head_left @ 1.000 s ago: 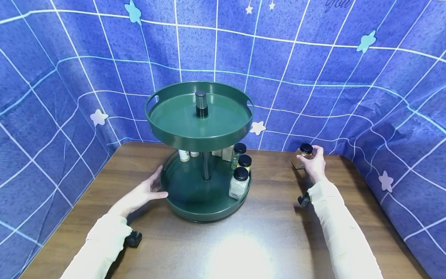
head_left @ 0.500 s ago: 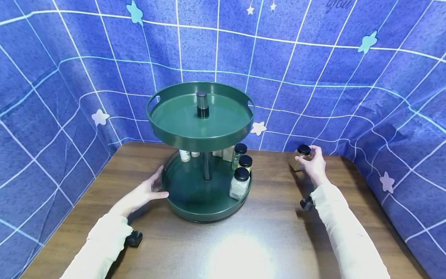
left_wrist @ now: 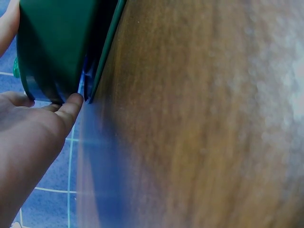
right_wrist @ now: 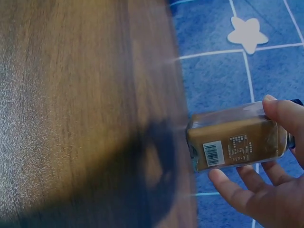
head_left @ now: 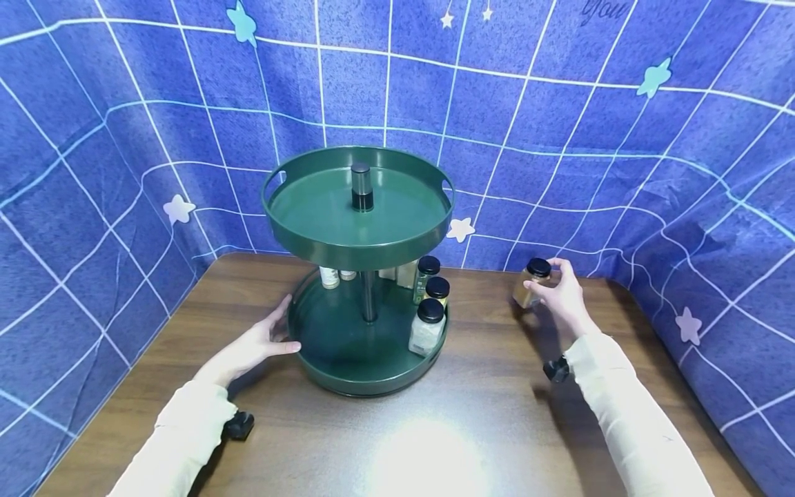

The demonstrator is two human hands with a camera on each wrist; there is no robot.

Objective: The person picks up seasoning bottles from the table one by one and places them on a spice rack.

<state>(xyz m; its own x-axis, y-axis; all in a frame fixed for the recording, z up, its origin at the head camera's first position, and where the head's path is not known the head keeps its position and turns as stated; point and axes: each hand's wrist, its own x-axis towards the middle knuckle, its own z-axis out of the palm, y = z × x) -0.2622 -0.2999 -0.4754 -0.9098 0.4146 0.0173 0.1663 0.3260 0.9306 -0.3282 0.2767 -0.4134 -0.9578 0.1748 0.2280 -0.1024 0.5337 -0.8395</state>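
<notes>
A green two-tier turntable rack (head_left: 360,250) stands left of centre on the table in the head view. My left hand (head_left: 263,346) rests against the outer wall of its lower tray (head_left: 366,388), thumb and fingers spread apart along the curve; the left wrist view shows fingertips touching the green wall (left_wrist: 52,47). At the right, my right hand (head_left: 564,298) holds a square clear spice jar (right_wrist: 237,142) with brown powder, a barcode label and a black lid (head_left: 538,267). Thumb and fingers are on opposite sides of the jar, which tilts slightly.
Along the right of the lower tray stand a white-filled jar (head_left: 426,330), a yellow-labelled jar (head_left: 437,290) and a green-labelled jar (head_left: 426,279). A small white bottle (head_left: 329,277) is farther back, partly hidden by the upper tray (head_left: 360,231). A blue star-patterned cloth (head_left: 528,124) encloses the table (head_left: 484,386).
The right hand has carried the spice jar slightly to the left, and its forearm has shifted right. The left hand, rack and other jars look unmoved.
</notes>
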